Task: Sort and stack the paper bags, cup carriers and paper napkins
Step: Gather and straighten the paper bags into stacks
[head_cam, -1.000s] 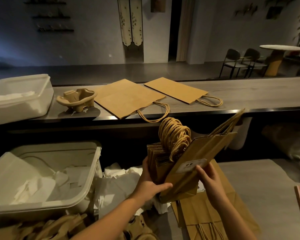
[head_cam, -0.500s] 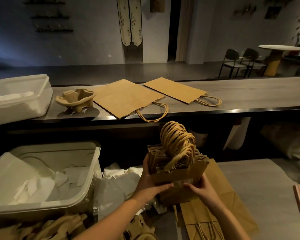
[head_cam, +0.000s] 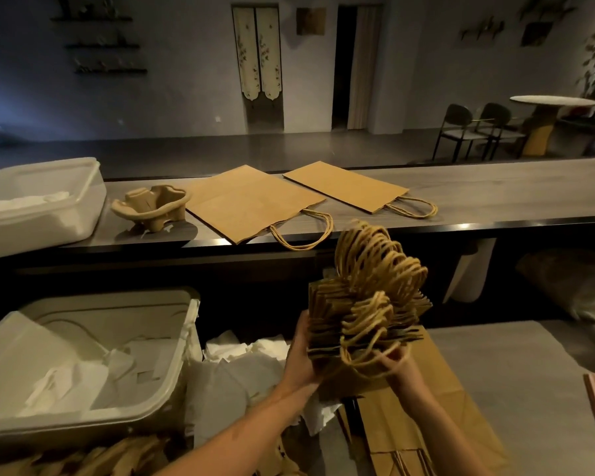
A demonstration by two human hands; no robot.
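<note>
- Item in hand: a thick bundle of folded paper bags [head_cam: 354, 324], held upright at lower centre of the frame, with the twisted-cord handles bunched on top.
- The left hand [head_cam: 301, 359] is clamped on the bundle's left side, fingers curled under it. The right hand [head_cam: 397, 367] grips the near right corner, fingers curled on the paper, with one handle loop lying over them.
- Done, as judged: sorting places are laid out on the upper surface [head_cam: 495, 190].
  - A large paper bag [head_cam: 251, 201] lies flat at centre, with a smaller paper bag [head_cam: 344, 185] just to its right.
  - A single cup carrier [head_cam: 150, 207] stands left of the large bag.
  - A white tub [head_cam: 66, 218] holding napkins sits at far left.
  - The bag and carrier places appear to hold little more than a first piece each.
- Outstanding:
  - The bundle is not yet set down at either bag place.
  - More flat bags [head_cam: 426, 407] lie beneath the hands at lower right.
  - Loose napkins [head_cam: 234, 369] are heaped at lower centre.
  - A second tub [head_cam: 182, 338] at lower left holds crumpled napkins.
  - Brown moulded carriers [head_cam: 83, 458] show at the bottom left edge.
- Assessment: early stage; most of the stock appears unsorted.
</note>
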